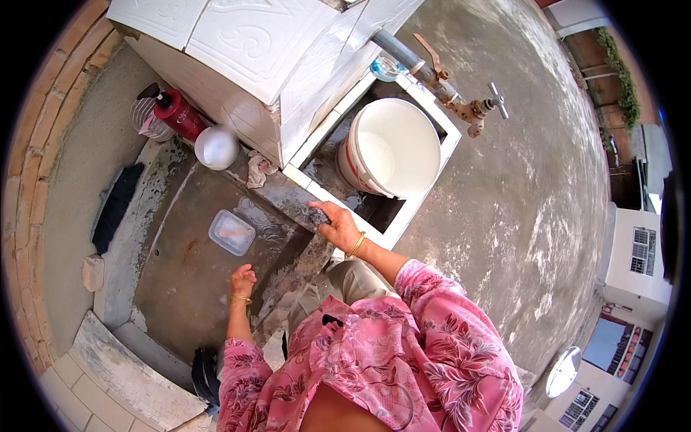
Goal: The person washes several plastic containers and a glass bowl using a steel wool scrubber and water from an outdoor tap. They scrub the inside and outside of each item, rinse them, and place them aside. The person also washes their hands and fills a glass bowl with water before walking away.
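My right hand point(338, 224) is closed around a grey scouring pad point(318, 216), likely steel wool, over the wet concrete ledge point(291, 197) beside the tiled trough. My left hand point(243, 277) hovers above the wet concrete basin point(183, 281), fingers loosely curled, with nothing visible in it. Just beyond it, a translucent plastic container point(232, 233) sits in the basin, a pale brownish piece inside. A crumpled wet cloth point(260, 169) lies on the ledge near a white tub point(216, 147).
A large white bucket point(397, 148) stands in the trough point(418, 204), near a rusty tap point(475, 110). A red pump bottle point(180, 114) stands against the white tiled block point(259, 43). Dark cloth point(117, 208) hangs over the basin's far edge, near a brick piece point(93, 273).
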`<state>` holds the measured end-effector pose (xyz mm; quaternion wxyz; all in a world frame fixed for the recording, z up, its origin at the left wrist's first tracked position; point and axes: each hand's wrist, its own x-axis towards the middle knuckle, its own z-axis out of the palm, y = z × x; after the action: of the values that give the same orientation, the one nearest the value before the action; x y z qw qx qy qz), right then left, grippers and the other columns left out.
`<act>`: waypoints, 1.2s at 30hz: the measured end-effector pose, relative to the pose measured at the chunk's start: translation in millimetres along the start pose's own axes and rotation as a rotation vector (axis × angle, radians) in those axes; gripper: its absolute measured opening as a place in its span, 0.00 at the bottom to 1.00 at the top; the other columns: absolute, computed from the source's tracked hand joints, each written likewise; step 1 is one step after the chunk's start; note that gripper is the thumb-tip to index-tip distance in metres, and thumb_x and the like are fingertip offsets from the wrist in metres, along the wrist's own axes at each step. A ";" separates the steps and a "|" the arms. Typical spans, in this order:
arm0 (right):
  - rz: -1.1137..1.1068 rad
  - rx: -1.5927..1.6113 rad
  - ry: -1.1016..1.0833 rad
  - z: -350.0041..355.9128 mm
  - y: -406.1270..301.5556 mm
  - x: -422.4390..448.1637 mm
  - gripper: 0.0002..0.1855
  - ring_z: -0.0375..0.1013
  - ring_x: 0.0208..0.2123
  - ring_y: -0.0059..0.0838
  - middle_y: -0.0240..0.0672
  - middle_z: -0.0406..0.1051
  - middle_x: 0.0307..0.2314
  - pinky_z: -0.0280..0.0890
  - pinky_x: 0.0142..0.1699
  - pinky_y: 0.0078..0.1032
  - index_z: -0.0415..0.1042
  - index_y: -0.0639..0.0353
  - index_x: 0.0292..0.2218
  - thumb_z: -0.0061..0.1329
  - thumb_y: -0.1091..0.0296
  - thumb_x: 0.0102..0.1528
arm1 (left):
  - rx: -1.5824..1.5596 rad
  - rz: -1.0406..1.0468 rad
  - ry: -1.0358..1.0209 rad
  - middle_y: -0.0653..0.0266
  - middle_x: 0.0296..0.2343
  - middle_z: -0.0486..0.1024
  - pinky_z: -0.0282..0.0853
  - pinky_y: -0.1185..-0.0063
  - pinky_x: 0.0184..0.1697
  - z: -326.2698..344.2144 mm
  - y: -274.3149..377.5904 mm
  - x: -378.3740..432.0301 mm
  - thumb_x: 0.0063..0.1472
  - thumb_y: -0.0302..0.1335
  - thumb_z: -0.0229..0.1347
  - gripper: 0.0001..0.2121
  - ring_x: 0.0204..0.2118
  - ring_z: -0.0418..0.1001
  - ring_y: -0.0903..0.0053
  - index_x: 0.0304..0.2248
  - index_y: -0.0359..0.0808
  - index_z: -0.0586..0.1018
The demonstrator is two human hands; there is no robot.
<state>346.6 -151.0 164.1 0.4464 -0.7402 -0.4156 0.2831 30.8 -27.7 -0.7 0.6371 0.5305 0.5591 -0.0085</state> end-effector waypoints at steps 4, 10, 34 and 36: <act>0.191 0.060 0.373 -100.8 46.8 14.9 0.19 0.70 0.32 0.26 0.42 0.71 0.30 0.63 0.39 0.21 0.68 0.66 0.40 0.46 0.75 0.43 | -0.065 0.050 0.063 0.63 0.27 0.72 0.65 0.85 0.26 2.5 -0.3 3.0 0.50 0.18 0.46 0.16 0.23 0.70 0.83 0.41 0.30 0.70; 0.296 -0.498 0.188 -167.0 221.4 109.6 0.21 0.70 0.30 0.48 0.53 0.70 0.26 0.64 0.37 0.33 0.69 0.66 0.39 0.43 0.74 0.40 | -0.189 0.148 0.262 0.62 0.27 0.73 0.66 0.84 0.31 38.0 -4.9 -5.5 0.50 0.18 0.48 0.15 0.27 0.70 0.81 0.41 0.30 0.71; 0.410 -0.020 -0.548 -143.3 369.4 171.8 0.19 0.71 0.26 0.38 0.40 0.72 0.26 0.67 0.34 0.28 0.66 0.67 0.39 0.45 0.77 0.42 | 0.161 0.386 0.552 0.58 0.29 0.73 0.68 0.80 0.36 119.1 95.0 -73.5 0.51 0.17 0.50 0.14 0.31 0.73 0.74 0.39 0.30 0.71; 0.356 -0.205 -0.405 -149.9 378.0 168.0 0.22 0.71 0.28 0.38 0.38 0.72 0.29 0.68 0.36 0.27 0.64 0.66 0.43 0.47 0.75 0.43 | 0.143 0.388 0.565 0.58 0.29 0.73 0.68 0.80 0.36 117.3 97.5 -67.6 0.51 0.17 0.50 0.14 0.31 0.72 0.74 0.40 0.30 0.71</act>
<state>685.1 -165.8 -116.6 0.2206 -0.7711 -0.3864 0.4555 146.9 -104.9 91.0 0.4083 0.6516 0.5999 0.2210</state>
